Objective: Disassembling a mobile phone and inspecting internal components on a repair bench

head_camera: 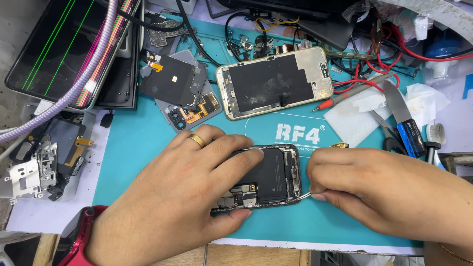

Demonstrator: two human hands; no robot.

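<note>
Two hands on one opened phone (268, 177), near the front edge of the teal mat (143, 143) on the table. Your left hand (182, 192) lies over the phone's left half, fingers (231, 152) spread across the top, thumb pressed on the near edge, so it's clamped on the phone, pinning it flat. Gold ring (197, 140) on one finger, red watch strap (81, 236) at the wrist. Your right hand (374, 187) sits just right of the phone, fingers pinched together on a thin metal tool (305, 195) whose tip meets the phone's lower right corner.

Handling, as a judgement: the phone looks light, stiff in the frame, but the exposed boards, connectors and black battery are fragile. Hold it by the metal rim and edges, not the inner parts. Bare metal edges could be slippery on the mat, so keep it pinned.

Farther back: a second opened phone (276, 81) with a gold-coloured frame, lying flat; a grey back cover with loose parts (185, 93) left of it. Right side: white tissue (352, 118), scissors (387, 133), a flat blade tool (401, 118), red probe wires (364, 81). Far left: a cracked screen showing green lines (54, 49), with a braided cable (84, 79) across it.
</note>
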